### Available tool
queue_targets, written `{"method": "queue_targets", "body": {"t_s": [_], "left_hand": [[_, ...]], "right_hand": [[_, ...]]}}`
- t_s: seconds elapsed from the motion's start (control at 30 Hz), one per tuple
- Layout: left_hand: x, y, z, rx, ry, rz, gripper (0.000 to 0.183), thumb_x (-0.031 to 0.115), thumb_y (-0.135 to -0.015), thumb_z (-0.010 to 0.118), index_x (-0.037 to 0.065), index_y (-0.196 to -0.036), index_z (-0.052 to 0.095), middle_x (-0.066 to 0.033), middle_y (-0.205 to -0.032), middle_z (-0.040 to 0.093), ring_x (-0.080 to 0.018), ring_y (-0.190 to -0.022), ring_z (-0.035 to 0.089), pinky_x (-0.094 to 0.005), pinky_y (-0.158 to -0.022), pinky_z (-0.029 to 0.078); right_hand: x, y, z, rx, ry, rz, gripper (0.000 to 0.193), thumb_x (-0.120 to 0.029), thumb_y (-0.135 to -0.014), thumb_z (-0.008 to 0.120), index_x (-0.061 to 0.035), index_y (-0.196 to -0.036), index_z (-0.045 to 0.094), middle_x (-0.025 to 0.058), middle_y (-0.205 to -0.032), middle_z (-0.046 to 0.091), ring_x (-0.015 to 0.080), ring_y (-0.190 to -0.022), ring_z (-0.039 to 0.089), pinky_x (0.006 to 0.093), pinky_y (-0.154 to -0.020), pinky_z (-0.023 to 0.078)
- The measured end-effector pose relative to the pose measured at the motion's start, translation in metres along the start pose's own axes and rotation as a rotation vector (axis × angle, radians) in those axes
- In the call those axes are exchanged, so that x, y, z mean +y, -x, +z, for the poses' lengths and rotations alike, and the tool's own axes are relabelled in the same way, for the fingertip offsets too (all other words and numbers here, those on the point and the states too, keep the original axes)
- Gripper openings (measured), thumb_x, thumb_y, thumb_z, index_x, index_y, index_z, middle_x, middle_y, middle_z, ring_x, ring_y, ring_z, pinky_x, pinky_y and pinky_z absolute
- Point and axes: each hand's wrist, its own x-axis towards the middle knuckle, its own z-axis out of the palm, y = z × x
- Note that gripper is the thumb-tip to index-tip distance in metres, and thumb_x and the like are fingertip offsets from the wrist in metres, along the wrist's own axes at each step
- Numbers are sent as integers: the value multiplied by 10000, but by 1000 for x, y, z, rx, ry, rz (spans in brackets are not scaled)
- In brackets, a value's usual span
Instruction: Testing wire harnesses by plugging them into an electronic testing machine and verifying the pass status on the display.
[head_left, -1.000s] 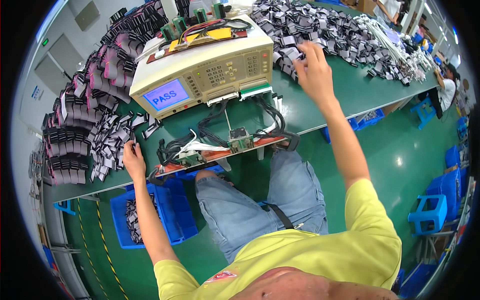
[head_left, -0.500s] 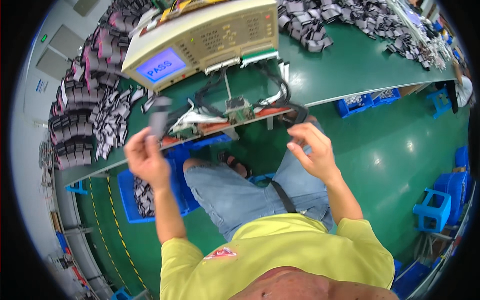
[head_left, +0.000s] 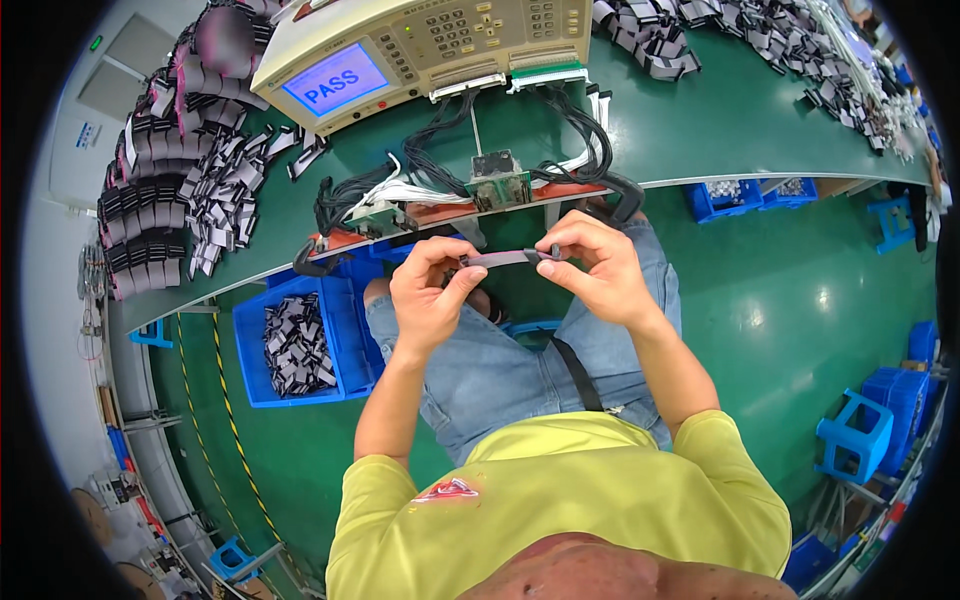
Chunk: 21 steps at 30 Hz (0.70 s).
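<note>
Hands held a short grey ribbon cable [head_left: 505, 258] stretched between them above the lap, the left hand [head_left: 428, 295] pinching one end and the right hand [head_left: 598, 265] the other, just below the green desk [head_left: 720, 120] edge and its test fixture [head_left: 497, 180].

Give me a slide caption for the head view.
Both hands, left hand and right hand, hold a flat grey ribbon cable below the green bench.

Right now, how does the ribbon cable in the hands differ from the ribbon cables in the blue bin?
The ribbon cable in the hands is single and stretched flat between left hand and right hand; the cables in the blue bin lie heaped and folded, untouched. Both kinds are grey and flat.
</note>
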Motion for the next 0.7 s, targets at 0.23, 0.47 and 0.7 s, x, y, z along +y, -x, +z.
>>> {"method": "queue_targets", "body": {"t_s": [0.23, 0.47, 0.7], "left_hand": [[-12, -5, 2, 209, -235, 83, 236, -31, -886, 819, -14, -1069, 671, -80, -985, 698, -125, -834, 670, -254, -740, 560], [-22, -15, -9, 137, -340, 188, 378, -80, -905, 774, -10, -1250, 634, -95, -1193, 645, -158, -1024, 661, -261, -861, 530], [-18, -24, -4, 222, -389, 220, 331, -1, -871, 830, -13, -1177, 703, -118, -1091, 710, -194, -951, 697, -294, -815, 575]], "right_hand": [[2, -15, 18, 199, 337, -35, 231, -10, -850, 844, 25, -1040, 718, 64, -964, 656, 139, -821, 631, 276, -728, 533], [5, -30, 31, 440, 664, -252, 251, -15, -800, 877, 29, -994, 725, 124, -928, 721, 212, -763, 704, 305, -684, 587], [13, -38, 33, 480, 726, -268, 237, -28, -789, 889, 32, -942, 718, 121, -895, 730, 202, -743, 715, 295, -642, 588]]}}
